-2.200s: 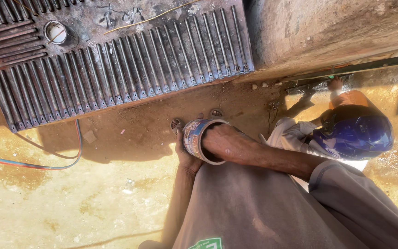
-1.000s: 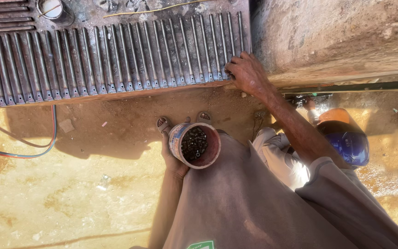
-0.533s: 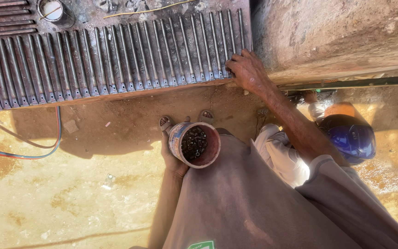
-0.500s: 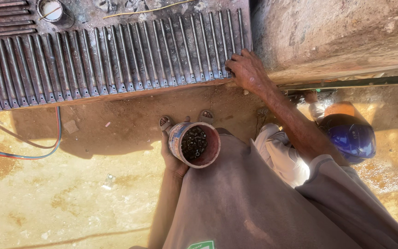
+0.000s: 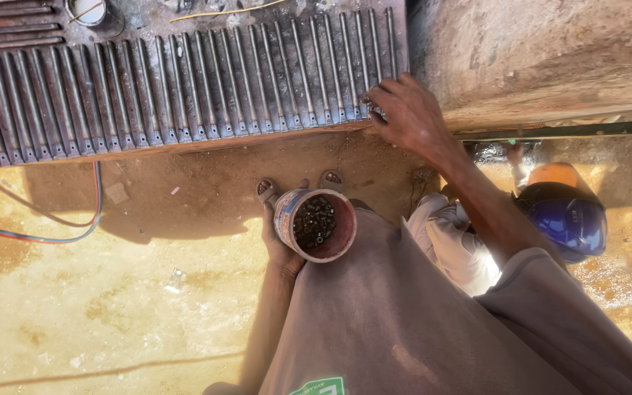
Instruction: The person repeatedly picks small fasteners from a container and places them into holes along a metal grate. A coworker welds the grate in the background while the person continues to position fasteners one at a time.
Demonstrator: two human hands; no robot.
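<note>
At the lower right corner of the ribbed metal panel [image 5: 184, 80], the right hand [image 5: 411, 117] is down on the job, fingers [image 5: 378, 99] curled together at the ends of the last 2 or 3 ribs, pinching something too small to make out, possibly a nut. The ribs run with their long axis away from the person, so the fingertips meet them end-on at the near edge. The left hand [image 5: 279, 245] sits lower and closer to the body, wrapped tight around a small round can [image 5: 316, 225] held upright against the grey garment, its mouth open and showing a heap of dark nuts [image 5: 313, 221]. The can lies below and left of the working fingers, well apart from them, and the right hand is clearly the nearer to the panel edge. Over on the sandy ground [image 5: 74, 292], red and blue hoses [image 5: 74, 235] trail off left, and a person in a blue helmet [image 5: 572, 223] crouches at the right under the concrete ledge [image 5: 535, 58].
</note>
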